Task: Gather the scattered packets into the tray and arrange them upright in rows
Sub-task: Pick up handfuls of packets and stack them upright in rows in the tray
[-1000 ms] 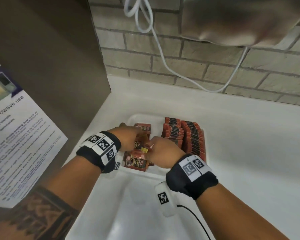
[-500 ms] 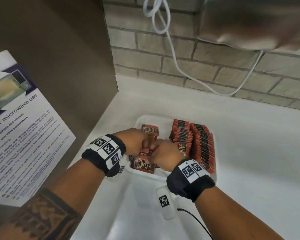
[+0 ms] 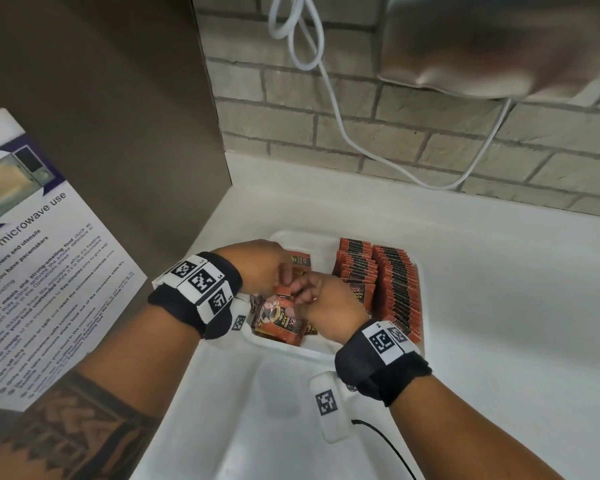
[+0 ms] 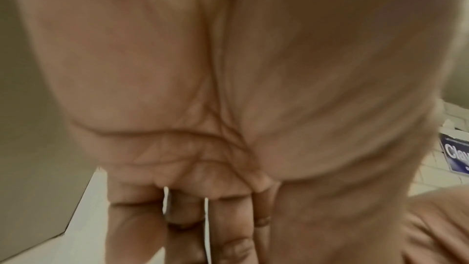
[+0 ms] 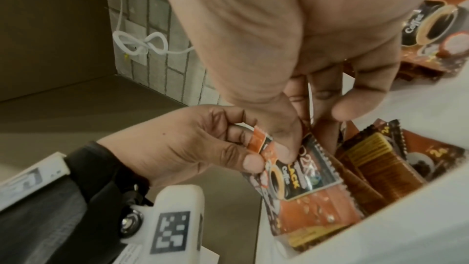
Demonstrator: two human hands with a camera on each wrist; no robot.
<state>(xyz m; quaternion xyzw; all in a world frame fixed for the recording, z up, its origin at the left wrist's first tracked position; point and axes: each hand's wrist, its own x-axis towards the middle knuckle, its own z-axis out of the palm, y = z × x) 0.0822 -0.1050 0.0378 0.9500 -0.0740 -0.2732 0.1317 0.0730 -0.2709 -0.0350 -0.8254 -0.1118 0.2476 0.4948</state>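
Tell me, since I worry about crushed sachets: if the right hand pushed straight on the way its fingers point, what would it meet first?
Probably the loose packets in the tray: the right hand points down into them, its thumb already on the one the left hand pinches. Depth is unclear.

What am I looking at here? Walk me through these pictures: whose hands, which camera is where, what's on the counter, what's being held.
No machine: a person works bare-handed, with a camera on the head and one strapped to each wrist. The wide picture is the head view, looking down at a white counter by a brick wall. On it sits a white tray with coffee packets; the upright rows fill its right side, and loose packets lie in its left side. The left hand and right hand meet there, both pinching one orange packet, best seen from the right wrist. The left wrist picture shows mostly its own palm. A microwave notice hangs at left.
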